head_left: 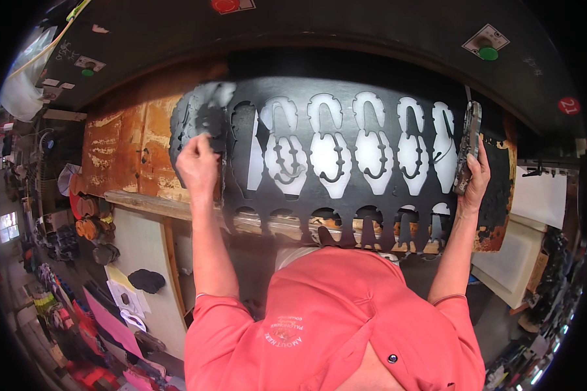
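A black sheet full of shoe-part shaped cut-outs lies across the worn bed of a cutting press. White board shows through the holes. My left hand pinches the sheet near its left edge, where a loose black cut piece sits. My right hand grips a tall metal cutting die standing upright at the sheet's right edge. The coral shirt on my chest fills the lower middle.
The dark press head with a green button overhangs the bed. A white side table at the left carries a black cut piece. Stacks of coloured material lie lower left, white boards at the right.
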Tool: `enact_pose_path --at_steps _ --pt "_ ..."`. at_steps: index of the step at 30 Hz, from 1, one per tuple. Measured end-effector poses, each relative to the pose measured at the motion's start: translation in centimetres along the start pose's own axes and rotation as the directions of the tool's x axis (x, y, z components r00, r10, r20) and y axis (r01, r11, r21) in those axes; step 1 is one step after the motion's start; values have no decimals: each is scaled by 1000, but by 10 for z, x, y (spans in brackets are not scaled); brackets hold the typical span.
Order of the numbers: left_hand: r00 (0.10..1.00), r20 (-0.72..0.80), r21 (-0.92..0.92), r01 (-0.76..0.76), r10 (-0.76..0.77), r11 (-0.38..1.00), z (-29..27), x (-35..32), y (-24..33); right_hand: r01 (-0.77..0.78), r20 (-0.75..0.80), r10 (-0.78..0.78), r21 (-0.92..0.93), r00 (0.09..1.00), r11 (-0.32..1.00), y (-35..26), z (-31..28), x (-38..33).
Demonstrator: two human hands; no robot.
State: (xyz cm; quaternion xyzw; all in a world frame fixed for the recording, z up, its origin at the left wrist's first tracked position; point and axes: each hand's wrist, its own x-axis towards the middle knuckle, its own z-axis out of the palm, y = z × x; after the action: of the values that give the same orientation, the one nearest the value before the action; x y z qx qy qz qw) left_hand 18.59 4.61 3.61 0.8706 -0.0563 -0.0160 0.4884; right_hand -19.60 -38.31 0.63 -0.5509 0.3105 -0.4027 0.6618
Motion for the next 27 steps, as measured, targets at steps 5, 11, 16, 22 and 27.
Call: enact_pose_path --at_steps 5,11,16,22,27 --pt "995 6 120 96 -97 988 -22 8 -12 30 -7 -30 -13 1000 999 -1 5 0" --pt "997 2 169 79 -81 982 -28 16 -14 71 -38 -74 -83 997 994 0 6 0" --pt "986 -152 141 -44 65 989 -21 3 12 72 -86 -87 -159 993 985 0 6 -4" --pt "757 653 -422 348 14 837 81 -66 89 59 -74 -63 -48 995 997 -1 10 -3" --pt "570 822 -474 695 -11 541 175 -101 124 54 -71 -50 57 996 997 -1 14 -7"
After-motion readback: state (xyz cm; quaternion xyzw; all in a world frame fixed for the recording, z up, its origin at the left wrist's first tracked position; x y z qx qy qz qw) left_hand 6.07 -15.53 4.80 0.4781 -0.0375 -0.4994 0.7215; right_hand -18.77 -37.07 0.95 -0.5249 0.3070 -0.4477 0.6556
